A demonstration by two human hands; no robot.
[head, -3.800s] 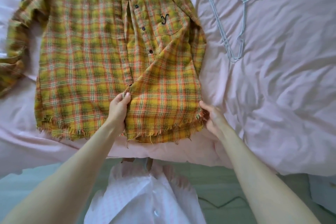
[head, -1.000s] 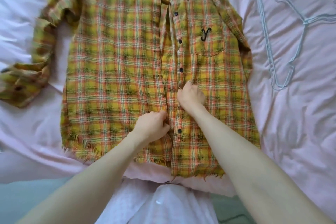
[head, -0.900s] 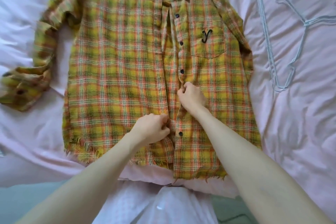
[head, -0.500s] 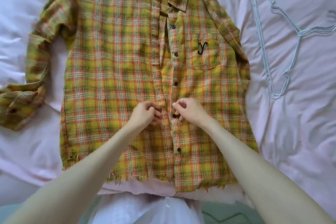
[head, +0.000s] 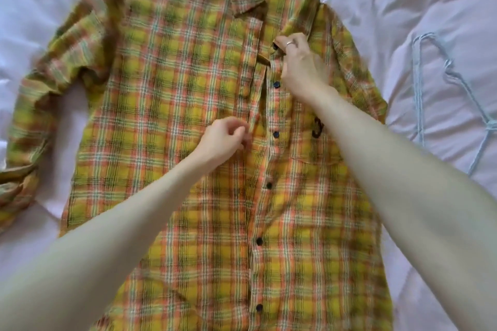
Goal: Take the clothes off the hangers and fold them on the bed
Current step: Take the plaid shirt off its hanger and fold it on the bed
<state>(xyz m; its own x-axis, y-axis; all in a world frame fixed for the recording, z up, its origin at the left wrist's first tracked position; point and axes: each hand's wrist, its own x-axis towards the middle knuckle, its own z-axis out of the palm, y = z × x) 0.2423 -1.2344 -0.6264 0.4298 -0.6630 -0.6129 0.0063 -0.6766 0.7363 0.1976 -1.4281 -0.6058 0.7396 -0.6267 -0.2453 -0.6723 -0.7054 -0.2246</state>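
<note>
Fingers of the left hand are curled, pinching the left placket edge of the plaid shirt at mid-chest. Shirt lies flat, front up, on the bed, collar far, hem near, left sleeve bent out to the left. Right hand, further right and farther up, pinches the button-side edge just below the collar, beside the top button. Judgement: step in hand is squaring the front before folding. To do well: draw both plackets together so they overlap straight, keep tension light, smooth outward. Hanger rests on the bed, far right, apart from the shirt.
</note>
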